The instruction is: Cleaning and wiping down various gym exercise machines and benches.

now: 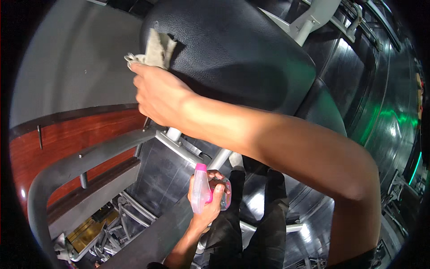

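My right hand (161, 89) grips a crumpled beige cloth (155, 50) at the left edge of a black padded bench cushion (231, 43). Part of the cloth lies against the leather-look surface. The right forearm reaches across the view and hides the cushion's lower edge. Lower down, my left hand (210, 201) is wrapped around a spray bottle with a clear body (225, 195) and a translucent, pink-tipped spray head (201, 188). Its fingers partly cover the bottle, and I cannot tell whether they press the trigger.
A dark curved handrail (97, 146) runs along a red-brown wood panel (114, 126) at left. Light metal frame tubes (181, 146) stand below the cushion. More gym equipment (349, 20) stands at upper right on a glossy dark floor (373, 90). My legs (258, 215) are below.
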A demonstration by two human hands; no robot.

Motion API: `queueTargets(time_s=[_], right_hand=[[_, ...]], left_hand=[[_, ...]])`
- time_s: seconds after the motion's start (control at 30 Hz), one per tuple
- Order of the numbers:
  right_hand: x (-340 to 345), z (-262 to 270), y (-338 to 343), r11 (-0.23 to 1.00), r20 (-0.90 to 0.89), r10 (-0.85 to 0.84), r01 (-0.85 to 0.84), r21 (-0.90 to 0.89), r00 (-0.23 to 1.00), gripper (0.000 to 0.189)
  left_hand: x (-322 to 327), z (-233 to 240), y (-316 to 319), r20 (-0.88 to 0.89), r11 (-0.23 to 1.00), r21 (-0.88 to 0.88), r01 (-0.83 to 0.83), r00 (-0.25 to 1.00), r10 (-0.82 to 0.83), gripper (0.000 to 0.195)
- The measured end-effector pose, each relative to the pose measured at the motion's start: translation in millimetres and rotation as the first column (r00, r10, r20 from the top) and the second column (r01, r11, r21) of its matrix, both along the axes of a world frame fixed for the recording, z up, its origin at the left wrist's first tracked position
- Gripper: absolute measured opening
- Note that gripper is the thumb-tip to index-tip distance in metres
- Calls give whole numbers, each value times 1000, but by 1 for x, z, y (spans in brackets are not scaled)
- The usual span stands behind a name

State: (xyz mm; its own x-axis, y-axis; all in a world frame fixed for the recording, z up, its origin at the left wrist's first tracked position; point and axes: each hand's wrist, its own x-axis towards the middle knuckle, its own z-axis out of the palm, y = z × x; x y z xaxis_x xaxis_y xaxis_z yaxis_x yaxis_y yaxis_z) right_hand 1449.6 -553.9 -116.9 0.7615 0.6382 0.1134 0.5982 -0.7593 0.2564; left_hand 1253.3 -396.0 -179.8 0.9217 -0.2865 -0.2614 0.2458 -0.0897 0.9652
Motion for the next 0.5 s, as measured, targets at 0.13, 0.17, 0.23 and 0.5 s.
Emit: queueTargets(time_s=[0.13, 0.17, 0.23, 0.5], right_hand=[[-36, -18, -23, 988, -130, 146, -152, -34, 981, 20], [-44, -23, -34, 973, -196, 225, -231, -7, 955, 18], [-67, -51, -59, 919, -99, 328, -293, 265, 939, 9], [-122, -44, -178, 492, -236, 229, 97, 865, 944, 26]], left_hand=[[-1, 3, -1, -31, 999, -18, -29, 999, 29, 31], [0, 5, 1, -20, 999, -28, -32, 999, 31, 31], [0, 10, 1, -24, 998, -48, -41, 999, 40, 34], [10, 40, -3, 167, 990, 38, 132, 976, -137, 35]])
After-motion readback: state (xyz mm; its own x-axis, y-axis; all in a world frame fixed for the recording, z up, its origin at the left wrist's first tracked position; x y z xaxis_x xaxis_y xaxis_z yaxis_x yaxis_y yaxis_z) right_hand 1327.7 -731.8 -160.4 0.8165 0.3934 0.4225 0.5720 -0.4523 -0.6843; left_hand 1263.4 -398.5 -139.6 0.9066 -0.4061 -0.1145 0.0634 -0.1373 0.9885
